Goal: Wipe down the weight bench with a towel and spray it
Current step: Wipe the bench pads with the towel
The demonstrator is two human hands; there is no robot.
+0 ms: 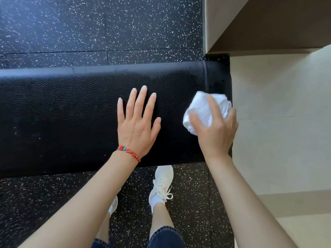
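A black padded weight bench [62, 113] runs across the view from the left edge to its right end near the wall. My left hand [137, 122] lies flat on the pad with fingers spread, a red bead bracelet on the wrist. My right hand [215, 127] grips a bunched white towel [202, 108] and presses it on the right end of the bench. No spray bottle is in view.
Black speckled rubber floor [89, 24] lies beyond and in front of the bench. A beige wall and ledge [277, 104] stand right against the bench's right end. My feet in white sneakers [162, 183] stand close to the bench's near side.
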